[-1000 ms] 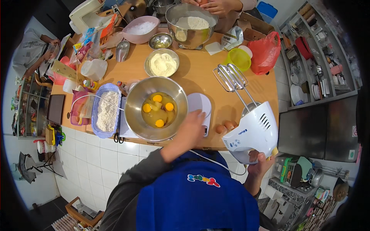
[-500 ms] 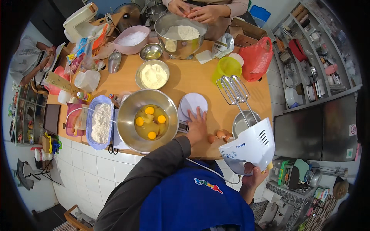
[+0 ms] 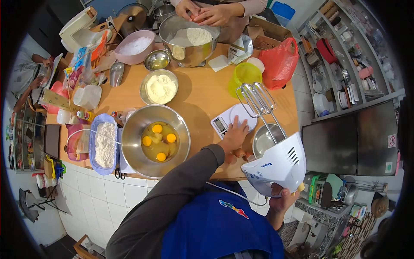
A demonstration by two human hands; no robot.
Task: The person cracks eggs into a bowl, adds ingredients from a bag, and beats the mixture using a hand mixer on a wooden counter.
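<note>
Left fingers [image 3: 236,122] spread across the scale [image 3: 227,117], right fingers [image 3: 285,193] gripping the hand mixer [image 3: 280,162].

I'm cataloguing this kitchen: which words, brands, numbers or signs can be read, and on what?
I won't copy wording out.
White hand mixer: small dark-blue lettering, readable.
White scale: display too small to read.
Foil pouch: print blurred.
Blue apron: colourful emblem, illegible.
Dark doors: red-ringed sign.

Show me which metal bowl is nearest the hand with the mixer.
The small steel bowl partly hidden by the white mixer in the right hand. The other metal bowls, including the wide one with four yolks, all lie farther left.
</note>
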